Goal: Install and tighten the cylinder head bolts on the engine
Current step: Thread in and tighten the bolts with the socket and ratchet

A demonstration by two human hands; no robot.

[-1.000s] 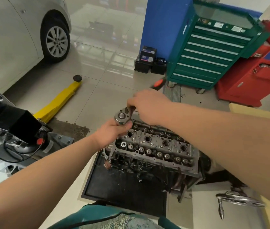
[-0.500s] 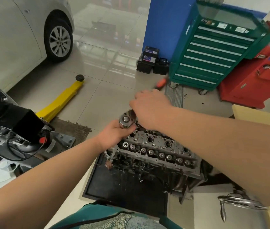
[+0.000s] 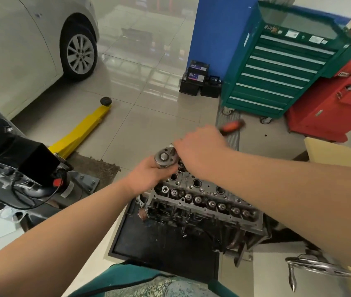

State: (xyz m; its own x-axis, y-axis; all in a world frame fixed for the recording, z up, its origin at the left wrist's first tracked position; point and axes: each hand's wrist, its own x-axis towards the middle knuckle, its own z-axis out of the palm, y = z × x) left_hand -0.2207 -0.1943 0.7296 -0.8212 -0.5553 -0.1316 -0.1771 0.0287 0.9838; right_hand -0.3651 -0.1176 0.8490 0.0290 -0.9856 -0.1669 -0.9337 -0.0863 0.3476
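Workshop tiles stretch back to a white car, a yellow jack and a green tool chest, while near the camera an engine sits over a black tray on the floor, its head facing up with rows of valve gear exposed. Both bare arms reach forward and down over its far left corner. The left hand curls round the base of the ratchet head, fingers wrapped beneath it, apparently to keep the tool square and pressed onto a bolt that cannot be seen under the hands. The right hand closes over the ratchet's shaft, knuckles up, wrist bent inward; the orange handle juts beyond it, blurred, which suggests a swing in progress. That split grip, one hand steadying and one hand levering, fits tightening at this corner. How many bolts are seated cannot be told. A chromed wheel-like tool lies at lower right, well apart from the work.
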